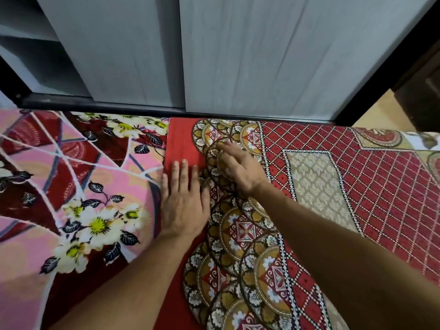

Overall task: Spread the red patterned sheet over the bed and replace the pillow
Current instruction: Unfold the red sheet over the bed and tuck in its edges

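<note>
Mid-frame, left hand and right hand lay flat, gripping nothing, apparently smoothing the red patterned sheet.

Two hands, one red sheet, one floral blanket.

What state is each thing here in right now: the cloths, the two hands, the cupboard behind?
Red patterned sheet: spread flat, under both hands.
Pink floral cloth: lies beside the sheet's plain red edge.
Left hand: open, fingers straight, pressing on the sheet's edge.
Right hand: open, flat on the sheet, blurred.
Cupboard doors: closed at right; a gap at left shows shelves.
</note>
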### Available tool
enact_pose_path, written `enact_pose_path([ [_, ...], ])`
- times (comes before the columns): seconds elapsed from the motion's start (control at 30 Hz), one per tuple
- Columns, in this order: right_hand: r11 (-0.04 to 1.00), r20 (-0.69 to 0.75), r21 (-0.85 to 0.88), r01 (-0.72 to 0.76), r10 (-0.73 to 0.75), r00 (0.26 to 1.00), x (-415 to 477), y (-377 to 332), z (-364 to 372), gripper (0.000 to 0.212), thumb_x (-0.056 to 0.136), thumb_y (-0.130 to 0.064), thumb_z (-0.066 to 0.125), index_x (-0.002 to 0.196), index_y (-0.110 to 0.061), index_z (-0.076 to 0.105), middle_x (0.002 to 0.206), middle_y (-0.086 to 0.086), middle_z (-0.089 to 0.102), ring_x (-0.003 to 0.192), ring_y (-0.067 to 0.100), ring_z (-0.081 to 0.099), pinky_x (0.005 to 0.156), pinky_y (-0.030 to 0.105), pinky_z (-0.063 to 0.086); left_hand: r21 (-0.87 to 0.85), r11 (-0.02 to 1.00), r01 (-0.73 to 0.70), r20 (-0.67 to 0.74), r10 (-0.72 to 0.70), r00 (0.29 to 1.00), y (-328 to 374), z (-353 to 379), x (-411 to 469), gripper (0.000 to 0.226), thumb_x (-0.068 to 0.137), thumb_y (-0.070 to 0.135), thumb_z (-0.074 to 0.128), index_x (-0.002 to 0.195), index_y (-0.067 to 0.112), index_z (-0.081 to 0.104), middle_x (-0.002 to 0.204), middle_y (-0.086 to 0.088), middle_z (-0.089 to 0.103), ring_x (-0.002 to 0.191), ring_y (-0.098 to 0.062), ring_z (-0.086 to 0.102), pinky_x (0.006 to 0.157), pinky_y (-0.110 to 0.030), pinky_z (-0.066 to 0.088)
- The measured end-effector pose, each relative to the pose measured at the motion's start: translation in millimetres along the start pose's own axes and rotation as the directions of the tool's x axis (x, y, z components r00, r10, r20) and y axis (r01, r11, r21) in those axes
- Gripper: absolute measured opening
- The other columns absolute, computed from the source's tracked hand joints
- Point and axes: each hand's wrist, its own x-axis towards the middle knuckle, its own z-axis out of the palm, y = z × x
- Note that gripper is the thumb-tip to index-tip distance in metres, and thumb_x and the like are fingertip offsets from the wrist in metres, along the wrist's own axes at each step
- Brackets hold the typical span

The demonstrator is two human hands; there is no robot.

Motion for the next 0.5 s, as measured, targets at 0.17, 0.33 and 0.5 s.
enact_pose_path([
  [0.17, 0.724, -0.479, -0.314, -0.615, 0.438, 0.76, -60, 85, -53, 0.06, 0.104, -0.047, 0.028, 0.157, -0.019, 0.023, 0.169, 0.01, 0.002, 0.155, 0.029, 0.002, 0.125, 0.053, 0.003, -0.052, 0.945, -0.323, 0.037, 0.325, 0.945, 12, -6, -27, 0.07, 0.101, 0.057, 0.005, 0.158, 0.018, 0.006, 0.165, -0.008, -0.003, 0.152, -0.024, -0.012, 0.123, -0.05, 0.005],
  [0.33, 0.697, -0.229, -0.463, -0.548, 0.503, 0.834, -129, 81, -18, 0.076, 0.098, -0.068, 0.002, 0.159, -0.027, -0.015, 0.164, 0.007, -0.025, 0.151, 0.031, -0.023, 0.12, 0.055, -0.015, -0.119, 0.917, -0.38, -0.031, 0.379, 0.925, 44, -19, -43, 0.066, 0.102, 0.051, 0.019, 0.158, 0.016, 0.015, 0.165, -0.007, 0.007, 0.153, -0.023, -0.005, 0.122, -0.051, 0.007],
  [0.5, 0.933, 0.211, -0.317, 0.167, -0.102, 0.972, -206, -14, 62, 0.069, 0.091, -0.051, 0.046, 0.153, -0.022, 0.039, 0.16, 0.016, 0.033, 0.153, 0.035, 0.013, 0.122, 0.057, 0.012, -0.187, 0.896, -0.402, -0.091, 0.392, 0.915, 89, -45, -56, 0.065, 0.102, 0.052, 0.017, 0.158, 0.019, 0.02, 0.165, -0.004, 0.009, 0.153, -0.02, -0.003, 0.123, -0.049, 0.007],
])
